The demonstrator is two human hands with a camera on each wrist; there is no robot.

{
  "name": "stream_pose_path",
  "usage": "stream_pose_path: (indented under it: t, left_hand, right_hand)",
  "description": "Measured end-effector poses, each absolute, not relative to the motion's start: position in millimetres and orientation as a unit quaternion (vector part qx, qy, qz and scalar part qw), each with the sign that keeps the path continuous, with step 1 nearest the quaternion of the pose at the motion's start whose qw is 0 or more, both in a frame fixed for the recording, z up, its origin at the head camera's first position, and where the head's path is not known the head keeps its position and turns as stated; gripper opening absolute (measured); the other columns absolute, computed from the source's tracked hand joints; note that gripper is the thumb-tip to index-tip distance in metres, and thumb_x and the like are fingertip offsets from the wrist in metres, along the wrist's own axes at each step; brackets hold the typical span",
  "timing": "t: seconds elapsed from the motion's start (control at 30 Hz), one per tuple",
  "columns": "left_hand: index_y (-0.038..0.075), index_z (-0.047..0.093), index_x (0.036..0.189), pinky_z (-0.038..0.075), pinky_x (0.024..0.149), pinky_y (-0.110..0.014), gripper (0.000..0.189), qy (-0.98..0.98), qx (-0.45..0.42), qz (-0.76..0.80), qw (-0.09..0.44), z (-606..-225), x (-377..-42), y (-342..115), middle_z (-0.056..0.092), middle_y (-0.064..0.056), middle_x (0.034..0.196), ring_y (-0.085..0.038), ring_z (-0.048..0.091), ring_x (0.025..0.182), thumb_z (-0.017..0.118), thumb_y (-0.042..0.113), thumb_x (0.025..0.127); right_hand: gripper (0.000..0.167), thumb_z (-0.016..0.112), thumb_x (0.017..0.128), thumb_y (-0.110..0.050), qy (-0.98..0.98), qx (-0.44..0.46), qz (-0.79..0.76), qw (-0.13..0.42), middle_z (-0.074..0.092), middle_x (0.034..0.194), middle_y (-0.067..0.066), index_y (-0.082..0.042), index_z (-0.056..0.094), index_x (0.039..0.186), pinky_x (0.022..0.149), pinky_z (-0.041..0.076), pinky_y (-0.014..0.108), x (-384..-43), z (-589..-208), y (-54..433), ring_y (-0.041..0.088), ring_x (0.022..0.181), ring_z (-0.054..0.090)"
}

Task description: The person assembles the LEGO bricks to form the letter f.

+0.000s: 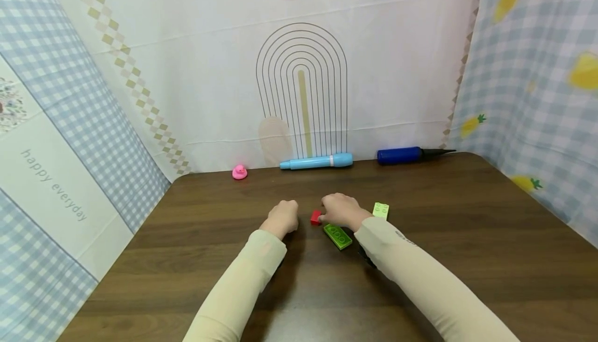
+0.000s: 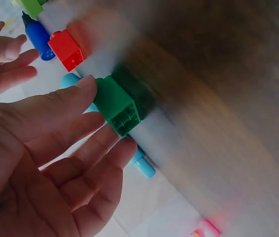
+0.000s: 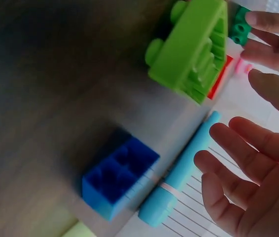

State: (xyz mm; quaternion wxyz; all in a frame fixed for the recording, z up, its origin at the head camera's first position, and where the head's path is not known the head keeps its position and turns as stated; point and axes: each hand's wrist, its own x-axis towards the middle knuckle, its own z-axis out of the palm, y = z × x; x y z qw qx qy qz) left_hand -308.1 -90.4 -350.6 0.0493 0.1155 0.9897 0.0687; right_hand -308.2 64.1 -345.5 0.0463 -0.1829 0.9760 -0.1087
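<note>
My left hand point(image 1: 282, 216) pinches a dark green toy brick point(image 2: 117, 106) between thumb and fingers, close over the table; the hand covers this brick in the head view. To its right, my right hand point(image 1: 343, 210) is held over the table with thumb and curved fingers apart and nothing between them. A red brick point(image 1: 315, 217) lies right by the right thumb. Nearer me is a lime green brick point(image 1: 338, 236) on its side. A blue brick point(image 3: 120, 175) stands by the right hand in the right wrist view, hidden in the head view.
A pale yellow-green brick point(image 1: 381, 210) sits beyond the right wrist. Along the back edge lie a pink toy duck point(image 1: 240, 172), a light blue tube point(image 1: 316, 162) and a dark blue hand pump point(image 1: 399, 155). Printed cloth point(image 1: 210, 72) hangs behind the brown table point(image 1: 187, 259).
</note>
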Motion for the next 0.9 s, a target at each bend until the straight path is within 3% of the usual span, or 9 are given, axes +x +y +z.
stream_pose_path:
  t: [0.07, 0.17, 0.3, 0.5, 0.63, 0.9]
  left_hand:
    - [0.006, 0.057, 0.075, 0.037, 0.051, -0.033, 0.006, 0.989, 0.117, 0.077, 0.052, -350.8, -308.8, -90.4, 0.056, -0.009, 0.078, -0.019, 0.046, 0.063, 0.058, 0.000, 0.075]
    - [0.005, 0.056, 0.075, 0.035, 0.050, -0.031, 0.007, 0.987, 0.119, 0.092, 0.062, -349.3, -309.6, -90.6, 0.054, -0.008, 0.076, -0.019, 0.042, 0.060, 0.059, 0.000, 0.074]
    - [0.004, 0.054, 0.073, 0.035, 0.049, -0.029, 0.006, 0.982, 0.123, 0.111, 0.089, -345.9, -309.0, -89.0, 0.051, -0.007, 0.068, -0.019, 0.041, 0.057, 0.059, 0.002, 0.072]
    - [0.006, 0.050, 0.063, 0.034, 0.049, -0.028, 0.018, 0.969, 0.135, 0.151, 0.137, -342.4, -304.3, -82.5, 0.043, -0.002, 0.059, -0.016, 0.039, 0.056, 0.066, 0.009, 0.071]
    - [0.007, 0.056, 0.062, 0.036, 0.052, -0.028, 0.017, 0.960, 0.139, 0.179, 0.162, -340.8, -301.8, -79.6, 0.047, 0.000, 0.059, -0.015, 0.040, 0.060, 0.071, 0.011, 0.069]
    - [0.007, 0.062, 0.075, 0.043, 0.060, -0.029, 0.017, 0.950, 0.132, 0.215, 0.183, -343.2, -304.8, -84.7, 0.057, -0.001, 0.073, -0.014, 0.052, 0.069, 0.075, 0.010, 0.065]
  right_hand:
    - [0.035, 0.063, 0.078, -0.031, 0.975, -0.184, -0.112, 0.050, 0.059, 0.099, 0.004, -0.007, 0.061, 0.104, 0.064, 0.044, 0.037, -310.7, -348.5, 61.6, 0.019, 0.086, 0.054]
    - [0.023, 0.064, 0.077, -0.031, 0.975, -0.184, -0.111, 0.057, 0.055, 0.077, 0.000, -0.009, 0.061, 0.083, 0.054, 0.038, 0.032, -313.9, -350.7, 58.9, 0.015, 0.068, 0.048]
    - [0.025, 0.065, 0.077, -0.031, 0.975, -0.181, -0.104, 0.072, 0.046, 0.063, 0.001, -0.012, 0.053, 0.066, 0.049, 0.031, 0.030, -316.3, -350.4, 56.4, 0.015, 0.058, 0.040]
    - [0.025, 0.066, 0.076, -0.032, 0.977, -0.177, -0.091, 0.082, 0.050, 0.066, 0.002, -0.011, 0.055, 0.068, 0.050, 0.035, 0.031, -317.8, -352.1, 53.2, 0.016, 0.059, 0.043]
    - [0.025, 0.066, 0.076, -0.031, 0.977, -0.179, -0.085, 0.076, 0.050, 0.067, 0.002, -0.011, 0.054, 0.069, 0.050, 0.037, 0.032, -318.8, -355.4, 50.7, 0.017, 0.061, 0.045]
    - [0.020, 0.066, 0.074, -0.023, 0.967, -0.199, -0.145, 0.065, 0.050, 0.071, 0.002, -0.009, 0.053, 0.080, 0.052, 0.039, 0.029, -321.5, -346.1, 56.5, 0.017, 0.063, 0.047]
